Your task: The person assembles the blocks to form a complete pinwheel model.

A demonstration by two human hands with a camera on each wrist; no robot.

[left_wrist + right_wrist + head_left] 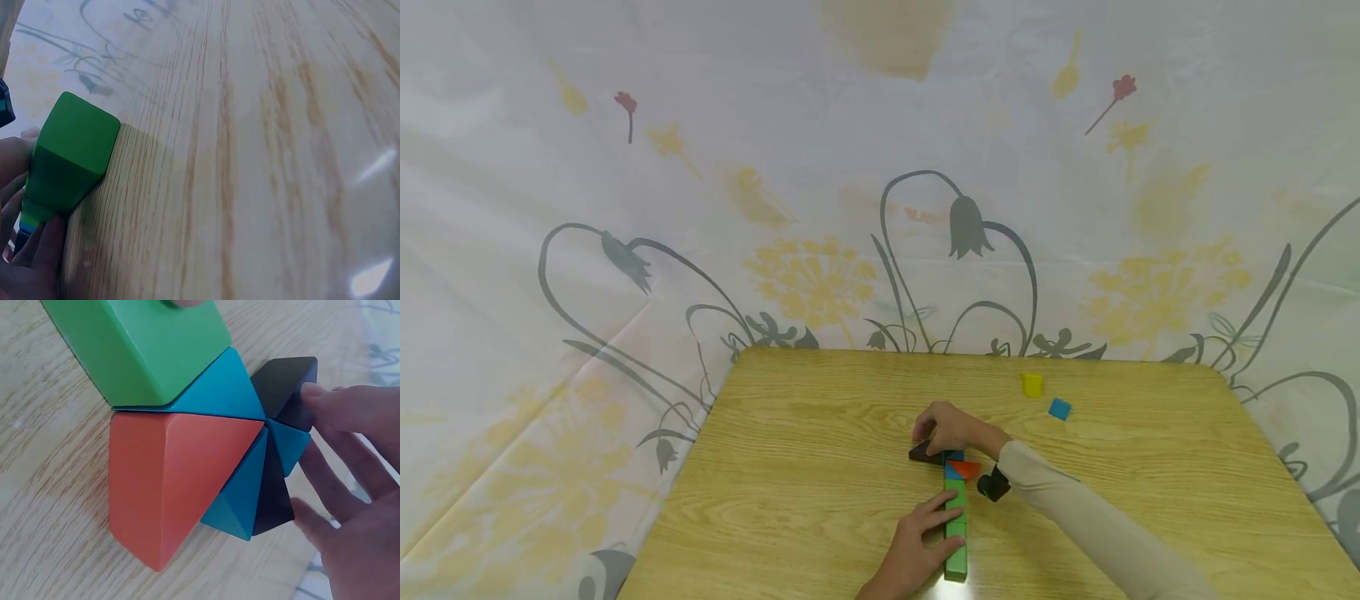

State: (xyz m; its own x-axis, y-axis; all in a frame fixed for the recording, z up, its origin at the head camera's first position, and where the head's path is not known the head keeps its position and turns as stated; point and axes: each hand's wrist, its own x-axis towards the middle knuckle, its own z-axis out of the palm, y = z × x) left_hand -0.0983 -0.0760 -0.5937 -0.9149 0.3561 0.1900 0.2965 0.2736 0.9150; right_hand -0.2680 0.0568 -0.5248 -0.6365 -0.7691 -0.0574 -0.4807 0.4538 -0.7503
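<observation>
A row of green blocks runs away from me on the wooden table. My left hand rests on it with fingers spread, and the left wrist view shows the near green block's end. Beyond the green lie blue triangular pieces and a red triangular block that juts right. At the far end, my right hand pinches a black block, set against a blue piece. Another dark piece sits beside the blue ones, near the right fingers. The right hand partly hides this end in the head view.
Dark blocks lie right of the row, partly behind the right sleeve. Farther back are a yellow block and a small blue block. A flower-patterned cloth hangs behind the table.
</observation>
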